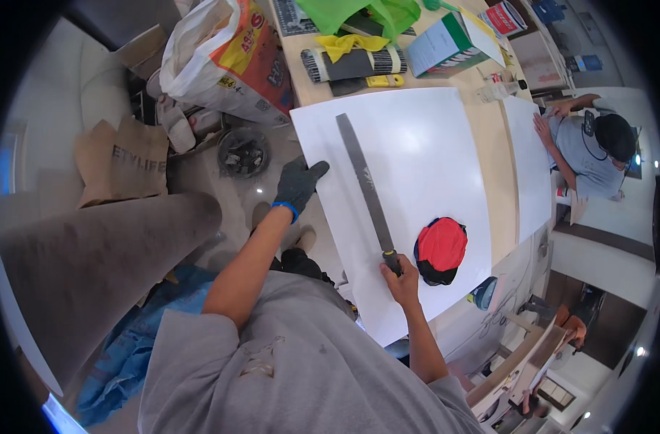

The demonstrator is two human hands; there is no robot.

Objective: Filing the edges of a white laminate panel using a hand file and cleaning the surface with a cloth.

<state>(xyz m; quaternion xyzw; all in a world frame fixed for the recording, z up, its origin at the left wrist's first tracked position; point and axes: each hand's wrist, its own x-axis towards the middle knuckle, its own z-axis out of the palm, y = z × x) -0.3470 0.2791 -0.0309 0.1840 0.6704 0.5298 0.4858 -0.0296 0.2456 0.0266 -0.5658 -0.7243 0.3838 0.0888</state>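
Note:
My right hand (402, 278) is closed around the black and yellow handle of a long flat metal file (366, 182). The blade stretches away from me above a white sheet panel (444, 141), with pale dust partway along it. My left hand (300, 182), in a dark work glove with a blue cuff, is at the panel's left edge. Its thumb lies over that edge; whether the fingers grip it I cannot tell. To the right of the file, a red and black cloth bundle (443, 247) rests on the panel.
A wooden tabletop (484, 130) carries a putty knife (384, 81), a rolled striped cloth (357, 64), a carton (449, 46) and a plastic bottle (498, 92). On the floor stand a bucket (244, 153) and a large sack (227, 65). A co-worker (590, 144) works across at another white panel (530, 168).

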